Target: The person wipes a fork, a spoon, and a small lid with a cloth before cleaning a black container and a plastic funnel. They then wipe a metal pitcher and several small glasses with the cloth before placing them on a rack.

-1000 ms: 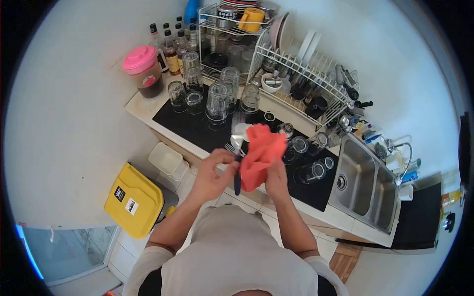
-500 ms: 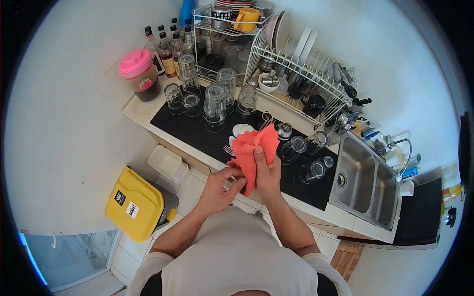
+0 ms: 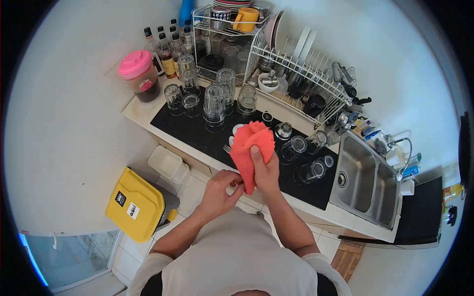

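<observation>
A coral-red cloth [image 3: 251, 143] with a zigzag edge is bunched in my right hand [image 3: 265, 173], the thumb pressed on its front. Whether something lies wrapped inside the cloth is hidden. My left hand [image 3: 219, 193] is closed, thumb and fingers pinched together at the cloth's lower left edge; what lies between them is hidden. Just behind the cloth on the black mat [image 3: 192, 129], the tines of a fork [image 3: 227, 148] and white spoon-like pieces [image 3: 237, 129] show in part. A metal strainer lid [image 3: 283, 130] sits right of the cloth.
Several glasses [image 3: 215, 104] stand on the mat's left; more glasses [image 3: 312, 171] are at its right. Behind is a white wire dish rack [image 3: 296, 69]. The double sink [image 3: 355, 167] is to the right. A yellow-lidded bin [image 3: 138, 202] stands on the floor at left.
The cloth has been gathered and turned in my right hand, so its loose upper right corner is folded in. My left hand stays at its lower end, fingers slightly shifted.
</observation>
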Tool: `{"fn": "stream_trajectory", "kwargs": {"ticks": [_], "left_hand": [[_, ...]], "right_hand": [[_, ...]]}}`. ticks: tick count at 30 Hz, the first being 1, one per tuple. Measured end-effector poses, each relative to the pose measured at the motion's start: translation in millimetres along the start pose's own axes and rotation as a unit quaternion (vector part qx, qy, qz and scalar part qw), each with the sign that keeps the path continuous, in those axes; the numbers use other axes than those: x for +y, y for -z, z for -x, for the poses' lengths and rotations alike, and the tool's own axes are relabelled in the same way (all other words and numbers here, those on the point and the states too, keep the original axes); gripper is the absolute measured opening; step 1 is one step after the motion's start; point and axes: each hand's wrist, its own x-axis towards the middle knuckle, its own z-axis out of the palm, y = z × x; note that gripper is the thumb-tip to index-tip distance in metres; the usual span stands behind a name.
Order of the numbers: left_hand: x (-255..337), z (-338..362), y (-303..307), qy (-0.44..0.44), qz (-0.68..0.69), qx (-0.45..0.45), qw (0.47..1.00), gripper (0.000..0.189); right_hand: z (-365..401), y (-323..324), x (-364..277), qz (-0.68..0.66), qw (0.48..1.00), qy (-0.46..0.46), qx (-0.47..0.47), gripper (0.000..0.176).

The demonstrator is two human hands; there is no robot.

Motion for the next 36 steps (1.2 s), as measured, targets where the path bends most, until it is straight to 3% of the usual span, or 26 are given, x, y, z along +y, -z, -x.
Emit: {"fn": "stream_trajectory", "kwargs": {"ticks": [3,6,10,13,16,17,19,21,24,25,27,28,30,32,35,36], "left_hand": [[4,3,2,0.032,0.082,-0.067,0.994,0.014],[3,4,4,0.044,0.165,-0.113,0.979,0.013],[1,1,7,0.058,0.193,-0.111,0.973,0.012],[-2,0,5,0.054,0.203,-0.109,0.972,0.012],[-8,-4,10,0.056,0.172,-0.09,0.979,0.011],[-9,-6,11,0.054,0.161,-0.085,0.982,0.011],[-10,-7,12,0.053,0.14,-0.077,0.986,0.01],[-8,-7,15,0.066,0.151,-0.078,0.983,0.01],[-15,-6,17,0.069,0.172,-0.039,0.982,0.012],[-19,-6,16,0.067,0.18,-0.02,0.981,0.013],[-23,-9,16,0.068,0.165,-0.006,0.984,0.014],[-23,-11,16,0.069,0.159,0.0,0.985,0.015],[-15,-13,10,0.055,0.115,0.032,0.991,0.018],[-8,-15,8,0.027,0.072,0.055,0.996,0.022],[-6,-14,9,-0.015,0.021,0.064,0.998,0.026],[-5,-10,8,-0.015,0.011,0.061,0.998,0.025]], "right_hand": [[-15,14,-5,-0.022,0.999,-0.011,-0.034,0.032],[-26,34,-3,0.119,0.991,-0.042,-0.045,0.033],[-29,28,12,0.026,0.999,-0.01,-0.033,0.037],[-25,28,4,-0.087,0.98,-0.145,-0.105,0.038],[-4,20,-8,-0.091,0.968,-0.158,-0.175,0.037],[1,24,0,-0.016,0.969,-0.119,-0.216,0.036],[4,20,18,-0.189,0.964,-0.16,-0.094,0.038],[-2,22,19,-0.351,0.913,-0.202,0.048,0.043],[-25,46,4,-0.463,0.874,-0.149,0.007,0.046],[-25,56,10,-0.417,0.896,-0.152,-0.012,0.049],[-14,61,12,-0.18,0.949,-0.206,-0.154,0.042],[-9,62,10,-0.054,0.947,-0.227,-0.221,0.039],[12,29,13,0.078,0.952,-0.106,-0.275,0.034],[20,12,27,0.017,0.976,-0.101,-0.194,0.035],[16,9,26,-0.079,0.967,-0.198,-0.14,0.038],[16,8,27,-0.04,0.978,-0.162,-0.127,0.04]]}}
